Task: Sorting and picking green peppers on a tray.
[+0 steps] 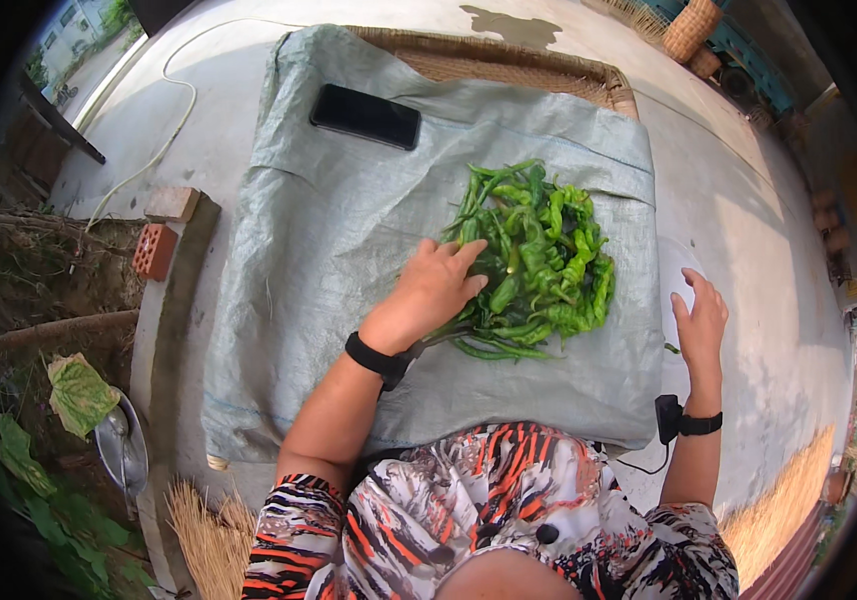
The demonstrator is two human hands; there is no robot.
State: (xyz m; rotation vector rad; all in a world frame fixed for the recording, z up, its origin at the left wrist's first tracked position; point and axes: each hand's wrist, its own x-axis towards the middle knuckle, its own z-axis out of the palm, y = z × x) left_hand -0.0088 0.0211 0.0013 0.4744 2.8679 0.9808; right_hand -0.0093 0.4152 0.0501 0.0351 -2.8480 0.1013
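Note:
A heap of green peppers (539,265), some long and smooth and others twisted, lies on a grey-green woven plastic sheet (319,270). My left hand (434,285) is over the heap's left edge, fingers apart, with nothing visible in it; whether the fingertips touch the peppers I cannot tell. Off the sheet's right edge, my right hand (701,315) hangs with its fingers loosely bent and apart, empty. Beneath it is a pale, round-edged thing (677,262), partly hidden, and a small green piece shows near the wrist. Both wrists wear black straps.
A black phone (366,116) rests on the sheet's far left. The sheet covers a woven wicker surface (509,68). Left are a low concrete ledge (164,330), a red brick (155,251), a metal basin (123,450) and leafy plants. A pale hose (192,100) crosses the concrete floor.

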